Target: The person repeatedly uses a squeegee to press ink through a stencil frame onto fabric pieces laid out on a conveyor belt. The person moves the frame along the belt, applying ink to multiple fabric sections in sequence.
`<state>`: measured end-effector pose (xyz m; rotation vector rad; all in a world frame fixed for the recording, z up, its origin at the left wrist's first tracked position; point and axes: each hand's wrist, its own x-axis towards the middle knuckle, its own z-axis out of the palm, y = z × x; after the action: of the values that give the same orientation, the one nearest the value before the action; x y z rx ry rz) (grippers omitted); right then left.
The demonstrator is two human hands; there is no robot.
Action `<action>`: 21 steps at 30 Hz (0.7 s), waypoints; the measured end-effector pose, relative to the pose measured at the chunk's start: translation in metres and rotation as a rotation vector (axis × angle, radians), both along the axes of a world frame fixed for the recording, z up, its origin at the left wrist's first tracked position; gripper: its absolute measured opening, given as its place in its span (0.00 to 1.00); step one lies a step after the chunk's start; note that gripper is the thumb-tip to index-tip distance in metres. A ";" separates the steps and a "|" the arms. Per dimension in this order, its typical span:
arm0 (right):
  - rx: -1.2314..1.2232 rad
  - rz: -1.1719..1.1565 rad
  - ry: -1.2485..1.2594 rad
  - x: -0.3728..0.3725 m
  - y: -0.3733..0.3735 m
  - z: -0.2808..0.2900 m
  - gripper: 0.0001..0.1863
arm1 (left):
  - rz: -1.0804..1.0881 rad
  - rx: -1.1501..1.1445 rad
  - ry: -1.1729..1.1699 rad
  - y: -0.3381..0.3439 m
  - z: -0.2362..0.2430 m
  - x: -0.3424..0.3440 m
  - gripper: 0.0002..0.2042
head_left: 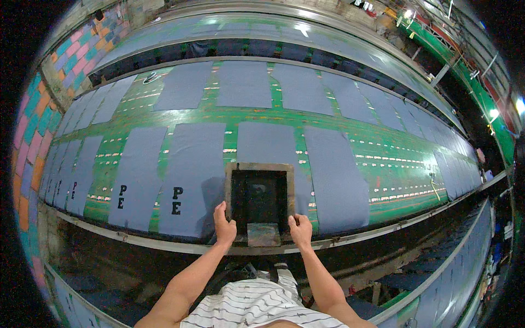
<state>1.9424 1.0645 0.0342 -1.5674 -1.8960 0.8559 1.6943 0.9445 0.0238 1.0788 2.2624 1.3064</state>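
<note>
A small screen-printing frame (260,166) with a dark inside lies over a blue-grey fabric piece (265,142) at the near edge of the long green table. My left hand (224,225) is closed on the frame's left side near its lower corner. Gripping the right side, my right hand (300,228) has its fingers curled against the rim. Inside the frame at the near end rests a flat greyish block, likely a squeegee (263,235). The frame's dark mesh covers the cloth directly beneath it. To the left, a fabric piece (191,158) bears black printed letters.
More blue-grey panels (243,85) lie in rows along the green table (391,164). A metal rail (377,232) runs along its near edge. White scissors-like loops (150,78) lie at the far left. Another panel-covered table (454,273) stands behind me, and a painted brick wall (33,147) at left.
</note>
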 end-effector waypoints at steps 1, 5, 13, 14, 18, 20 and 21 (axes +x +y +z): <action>0.024 0.001 -0.003 0.003 0.003 0.001 0.20 | -0.002 0.026 0.014 0.004 -0.002 0.002 0.35; 0.050 0.009 0.049 0.026 0.023 0.023 0.21 | 0.006 0.075 0.034 0.027 0.000 0.026 0.34; 0.071 -0.001 -0.013 0.136 0.108 0.039 0.21 | -0.009 0.056 -0.042 0.118 0.011 0.132 0.35; 0.068 0.002 -0.011 0.152 0.121 0.037 0.21 | -0.002 0.032 -0.058 0.129 0.011 0.150 0.35; 0.013 0.026 -0.013 0.212 0.156 0.025 0.20 | 0.010 0.006 -0.076 0.156 0.001 0.209 0.35; -0.032 0.038 -0.025 0.237 0.168 0.022 0.20 | 0.012 0.000 -0.127 0.166 0.000 0.233 0.35; -0.056 0.045 -0.026 0.246 0.171 0.023 0.20 | 0.015 0.000 -0.129 0.169 -0.004 0.242 0.35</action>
<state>2.1881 1.2356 0.0576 -1.5817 -1.9477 0.9193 1.9360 1.1132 0.0197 0.9506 2.1800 1.3420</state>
